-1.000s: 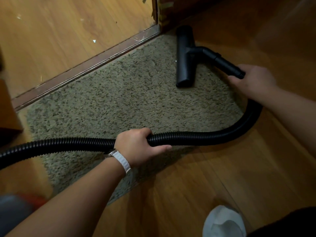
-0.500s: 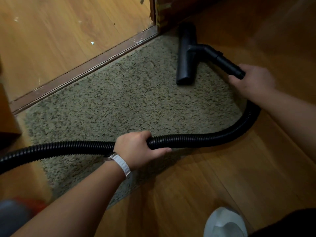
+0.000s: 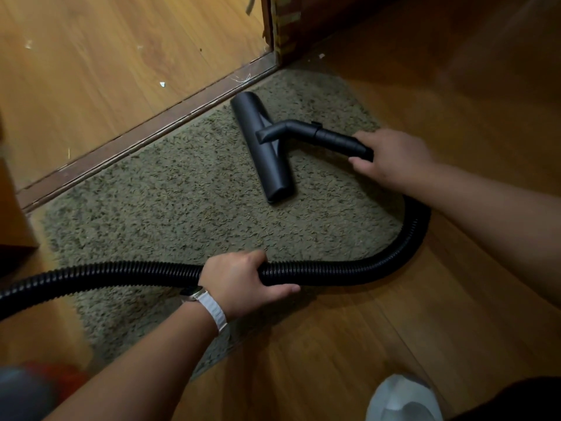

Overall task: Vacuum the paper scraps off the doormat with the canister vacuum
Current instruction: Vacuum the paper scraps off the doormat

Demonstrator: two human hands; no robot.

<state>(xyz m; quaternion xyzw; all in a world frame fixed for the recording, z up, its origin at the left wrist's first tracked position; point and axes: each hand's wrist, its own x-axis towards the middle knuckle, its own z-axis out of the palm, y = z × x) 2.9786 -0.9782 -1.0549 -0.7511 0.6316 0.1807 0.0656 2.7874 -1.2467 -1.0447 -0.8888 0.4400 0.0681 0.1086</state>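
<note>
Two hands hold the vacuum. The left hand (image 3: 243, 281) is wrapped round the bumpy black hose (image 3: 334, 268) at the near edge of the mat (image 3: 182, 192). The right hand (image 3: 391, 156) is curled round the pipe (image 3: 334, 138) over the mat's right side. The flat black head (image 3: 264, 147) lies on the mat, its top end close to the wood strip (image 3: 151, 129) along the mat's far edge. One white scrap (image 3: 162, 84) lies on the floor past the strip. The hose bends round the mat's right end.
</note>
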